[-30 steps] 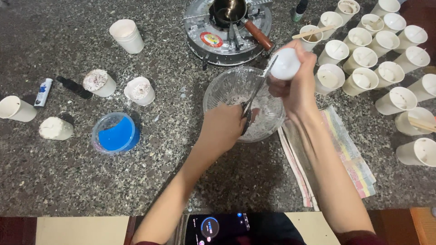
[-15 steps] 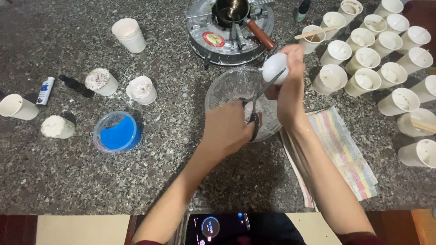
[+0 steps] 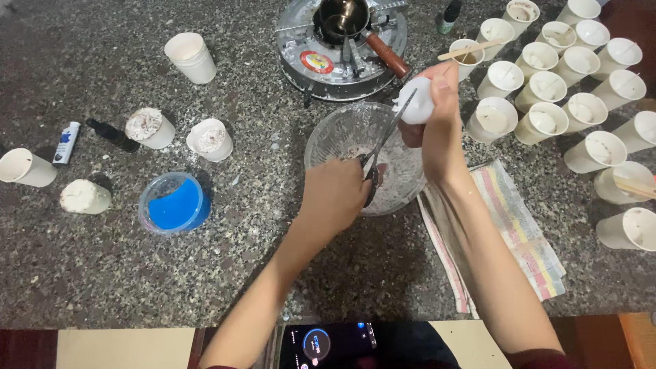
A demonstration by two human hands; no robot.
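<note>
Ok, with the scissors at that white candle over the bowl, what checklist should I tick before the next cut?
1. Right hand grips the white candle firmly: ok.
2. Left hand holds the scissors: ok.
3. Blades reach the candle: ok.
4. Candle is above the glass bowl to catch trimmings: ok.
5. Fingers clear of the blades: cannot tell.
6. Paper cups stand clear of the bowl: ok.

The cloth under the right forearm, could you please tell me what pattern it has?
The cloth has pastel stripes in pink, yellow and blue, clearest in the head view.
</note>
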